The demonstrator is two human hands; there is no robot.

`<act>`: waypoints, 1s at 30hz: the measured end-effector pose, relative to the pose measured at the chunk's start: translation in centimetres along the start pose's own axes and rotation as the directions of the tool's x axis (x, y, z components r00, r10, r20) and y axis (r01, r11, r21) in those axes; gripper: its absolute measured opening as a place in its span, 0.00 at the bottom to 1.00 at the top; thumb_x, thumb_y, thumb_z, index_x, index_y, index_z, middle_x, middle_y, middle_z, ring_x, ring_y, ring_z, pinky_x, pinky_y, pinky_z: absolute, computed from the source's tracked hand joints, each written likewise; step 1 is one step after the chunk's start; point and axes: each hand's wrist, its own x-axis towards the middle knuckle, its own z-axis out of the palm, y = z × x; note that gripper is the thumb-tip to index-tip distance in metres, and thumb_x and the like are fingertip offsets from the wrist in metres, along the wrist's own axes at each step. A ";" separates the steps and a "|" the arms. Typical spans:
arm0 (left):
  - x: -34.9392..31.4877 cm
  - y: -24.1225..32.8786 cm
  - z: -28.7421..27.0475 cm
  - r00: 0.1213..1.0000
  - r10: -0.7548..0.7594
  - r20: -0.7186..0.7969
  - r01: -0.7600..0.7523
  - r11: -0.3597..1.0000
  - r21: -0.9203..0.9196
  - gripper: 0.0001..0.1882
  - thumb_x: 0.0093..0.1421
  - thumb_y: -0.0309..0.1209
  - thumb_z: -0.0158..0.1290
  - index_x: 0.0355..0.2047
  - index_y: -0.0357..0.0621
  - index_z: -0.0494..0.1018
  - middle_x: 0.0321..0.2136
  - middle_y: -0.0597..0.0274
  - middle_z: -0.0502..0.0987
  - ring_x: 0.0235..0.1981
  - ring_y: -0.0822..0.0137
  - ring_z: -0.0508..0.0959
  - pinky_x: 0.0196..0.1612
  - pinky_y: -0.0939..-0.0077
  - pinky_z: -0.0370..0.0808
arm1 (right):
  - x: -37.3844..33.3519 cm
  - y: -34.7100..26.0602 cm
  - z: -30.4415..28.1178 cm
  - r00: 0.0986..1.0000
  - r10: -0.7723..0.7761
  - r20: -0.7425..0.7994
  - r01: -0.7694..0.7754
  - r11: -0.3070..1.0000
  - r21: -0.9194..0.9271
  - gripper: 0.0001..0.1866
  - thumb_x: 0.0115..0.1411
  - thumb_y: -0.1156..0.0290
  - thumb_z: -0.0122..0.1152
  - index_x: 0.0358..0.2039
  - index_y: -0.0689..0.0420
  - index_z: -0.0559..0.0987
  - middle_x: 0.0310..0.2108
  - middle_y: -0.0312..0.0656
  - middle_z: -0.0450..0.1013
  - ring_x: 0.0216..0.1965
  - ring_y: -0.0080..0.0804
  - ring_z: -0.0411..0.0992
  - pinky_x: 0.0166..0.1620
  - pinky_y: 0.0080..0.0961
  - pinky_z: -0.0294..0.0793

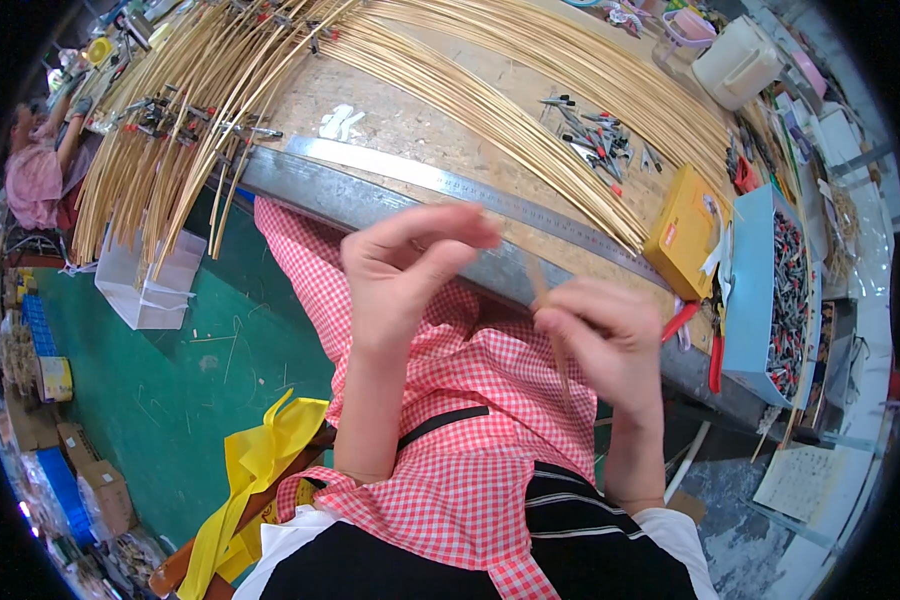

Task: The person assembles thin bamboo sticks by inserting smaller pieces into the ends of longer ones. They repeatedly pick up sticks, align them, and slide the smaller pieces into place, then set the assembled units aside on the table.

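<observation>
My right hand (610, 335) pinches a thin tan strip (560, 365), which looks like bamboo or cane. The strip slants up past the fingertips and hangs down below them, blurred, in front of the pink checked apron. My left hand (405, 270) is raised over the table's edge with thumb and fingers brought together; whatever lies between the fingertips is too small to make out. Just beyond both hands, a long steel ruler (400, 165) lies along the near side of the table.
Long bundles of thin tan rods (500, 140) stretch across the table. More clipped rods (160, 190) overhang its left end. Loose clips (600, 140) lie near a yellow box (682, 225) and a blue bin (750, 300) full of clips. Red-handled pliers (716, 360) hang at the edge.
</observation>
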 end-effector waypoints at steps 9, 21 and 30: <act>-1.8 0.6 3.5 0.912 0.169 0.374 -0.327 0.851 0.412 0.10 0.47 0.20 0.63 0.32 0.37 0.80 0.27 0.56 0.82 0.27 0.65 0.82 0.29 0.78 0.77 | 2.1 -3.5 -0.4 0.929 -0.224 -0.295 0.264 0.959 0.102 0.08 0.47 0.86 0.65 0.31 0.68 0.80 0.26 0.47 0.77 0.25 0.29 0.75 0.27 0.20 0.72; 1.4 2.2 2.1 0.902 0.238 0.361 -0.407 0.752 0.519 0.09 0.46 0.18 0.62 0.31 0.38 0.80 0.24 0.57 0.81 0.26 0.68 0.82 0.30 0.79 0.76 | 3.8 -4.0 0.6 0.892 -0.267 -0.364 0.301 0.953 0.040 0.09 0.49 0.87 0.63 0.33 0.66 0.81 0.27 0.45 0.77 0.26 0.28 0.76 0.30 0.20 0.74; 2.2 -0.9 0.4 0.934 0.101 0.344 -0.291 0.773 0.564 0.08 0.48 0.20 0.63 0.31 0.36 0.80 0.27 0.57 0.82 0.29 0.69 0.83 0.35 0.78 0.78 | 4.4 -0.7 1.7 0.928 -0.224 -0.298 0.229 0.973 -0.020 0.05 0.52 0.83 0.62 0.32 0.66 0.80 0.26 0.46 0.77 0.24 0.29 0.75 0.28 0.20 0.73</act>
